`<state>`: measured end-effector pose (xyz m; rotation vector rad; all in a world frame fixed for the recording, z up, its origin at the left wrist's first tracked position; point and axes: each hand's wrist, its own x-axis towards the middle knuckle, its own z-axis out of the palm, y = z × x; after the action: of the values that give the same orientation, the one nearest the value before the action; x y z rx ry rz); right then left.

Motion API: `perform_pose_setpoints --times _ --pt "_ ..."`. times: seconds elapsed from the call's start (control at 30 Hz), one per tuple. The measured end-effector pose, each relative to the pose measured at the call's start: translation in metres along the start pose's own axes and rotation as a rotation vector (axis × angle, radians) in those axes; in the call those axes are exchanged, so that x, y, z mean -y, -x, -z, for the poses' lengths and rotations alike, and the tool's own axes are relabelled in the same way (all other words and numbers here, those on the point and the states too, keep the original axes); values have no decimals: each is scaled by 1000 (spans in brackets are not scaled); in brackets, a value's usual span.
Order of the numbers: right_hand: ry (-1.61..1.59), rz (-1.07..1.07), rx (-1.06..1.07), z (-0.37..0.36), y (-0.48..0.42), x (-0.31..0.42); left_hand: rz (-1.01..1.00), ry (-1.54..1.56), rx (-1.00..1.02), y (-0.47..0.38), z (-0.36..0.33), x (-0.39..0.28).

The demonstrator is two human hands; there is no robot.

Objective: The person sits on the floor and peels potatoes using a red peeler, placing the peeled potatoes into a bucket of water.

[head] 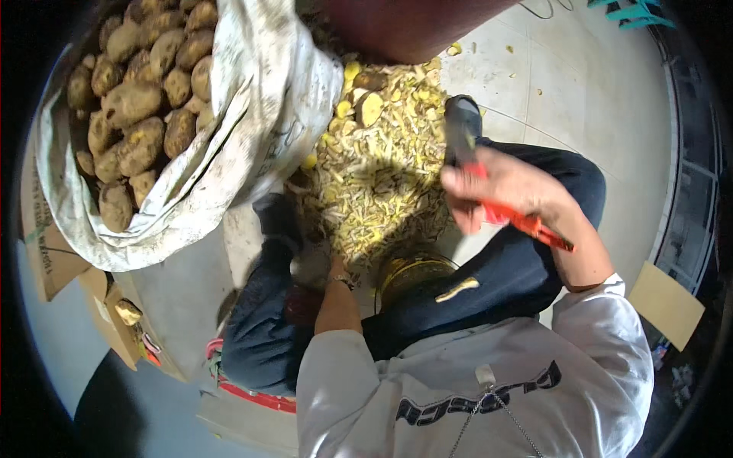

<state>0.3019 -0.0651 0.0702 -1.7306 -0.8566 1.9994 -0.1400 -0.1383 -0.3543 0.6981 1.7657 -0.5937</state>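
Observation:
In my right hand point(492, 186) is a red-handled cutting tool point(521, 220), its dark blade blurred and pointing away from me. This hand hovers above my right knee, beside a heap of pale and yellow peelings point(366, 194). My left hand point(337, 264) reaches down at the near edge of the heap, with a band on the wrist; shadow hides its fingers and anything in them. Between my legs stands a yellowish bucket point(415, 264), partly covered by my thigh. A cut potato point(371, 109) lies at the far side of the heap. One peel strip point(456, 290) rests on my right thigh.
A white woven sack point(189, 229) full of unpeeled potatoes point(134, 103) stands at the left. A large maroon object point(412, 28) borders the heap at the far side. Cardboard point(109, 320) lies at left, and turquoise plastic legs point(635, 14) show at top right.

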Motion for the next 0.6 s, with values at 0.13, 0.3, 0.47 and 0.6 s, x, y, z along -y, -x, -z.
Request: perform_pose_setpoints --times 0.13,0.3,0.47,0.6 --pt "-65 -323 503 -40 3 -46 104 64 50 -9 -3 50" --pt "-700 -333 257 -69 -23 -101 165 178 105 -3 -33 74" --pt "-785 45 -69 -31 -79 -64 205 259 121 0 -50 78" --pt "-760 298 -274 -2 -72 -22 232 313 126 -7 -61 79"
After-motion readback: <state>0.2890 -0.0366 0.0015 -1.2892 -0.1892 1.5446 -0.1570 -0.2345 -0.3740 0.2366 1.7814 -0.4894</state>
